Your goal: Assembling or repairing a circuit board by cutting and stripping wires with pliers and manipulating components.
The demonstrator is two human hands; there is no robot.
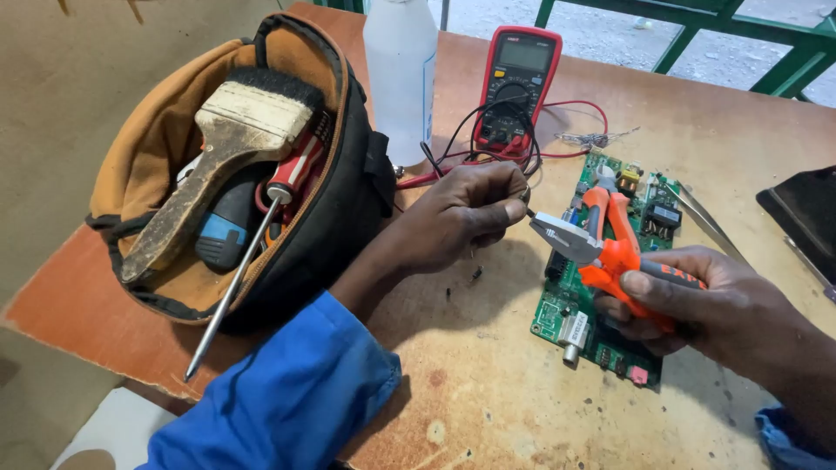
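Observation:
My right hand grips orange-handled cutting pliers, their metal jaws pointing left toward my left hand. My left hand pinches a small dark wire or part at its fingertips, just in front of the jaws. A green circuit board lies on the wooden table under the pliers. A second pair of orange pliers rests on the board's far end.
A red multimeter with red and black leads stands behind my left hand, next to a white plastic bottle. An open tool bag at left holds a worn paintbrush and a screwdriver. Metal tweezers and a dark object lie at right.

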